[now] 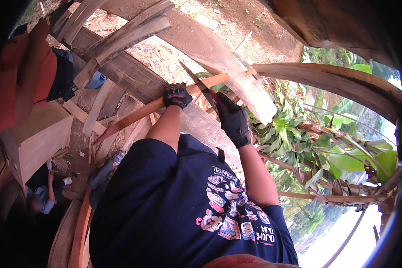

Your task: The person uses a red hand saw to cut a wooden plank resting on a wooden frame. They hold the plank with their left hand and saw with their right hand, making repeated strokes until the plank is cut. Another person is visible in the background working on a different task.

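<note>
Wooden batten (147, 108) is gripped by fingers of left gloved hand (177, 95); just right of these, handsaw (193, 77), clasped by right gloved hand (234, 123), is positioned across

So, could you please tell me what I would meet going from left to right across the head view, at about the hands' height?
Person in orange-red clothing, black-gloved left hand, handsaw blade, black-gloved right hand, green banana leaves.
</note>
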